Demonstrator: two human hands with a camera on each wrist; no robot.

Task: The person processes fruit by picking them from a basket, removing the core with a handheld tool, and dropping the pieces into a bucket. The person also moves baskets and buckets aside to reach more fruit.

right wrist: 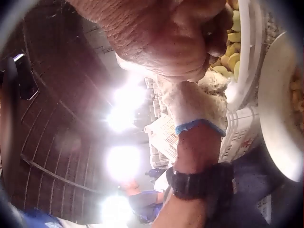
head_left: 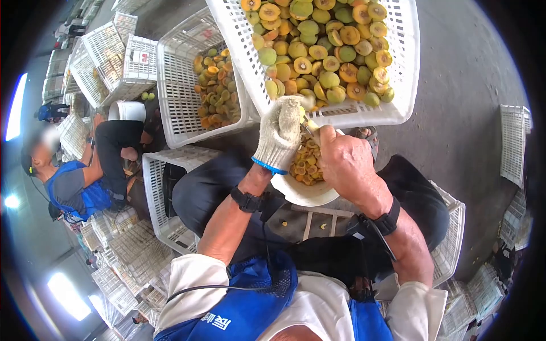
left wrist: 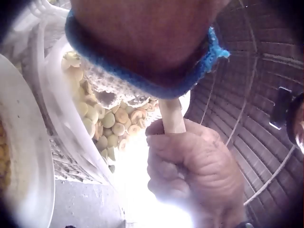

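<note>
My left hand (head_left: 280, 133), in a cream knitted glove with a blue cuff, has its fingers curled round a yellow-green fruit piece (head_left: 302, 111), mostly hidden. Close beside it, my bare right hand (head_left: 348, 165) grips a tool whose pale handle (left wrist: 172, 116) shows in the left wrist view; its tip meets the fruit by the glove. Below both hands, a white bucket (head_left: 304, 196) holds small orange-brown pieces (head_left: 307, 162). Just beyond the glove stands a large white crate (head_left: 405, 68) of halved green and orange fruit (head_left: 318, 51).
A second white crate (head_left: 170, 108) with fruit halves stands at the left. Farther left, a person in a blue vest (head_left: 85, 190) sits near a white bucket (head_left: 126, 111) and stacked crates (head_left: 139, 59). More crates (head_left: 512, 148) stand at the right on the grey floor (head_left: 455, 113).
</note>
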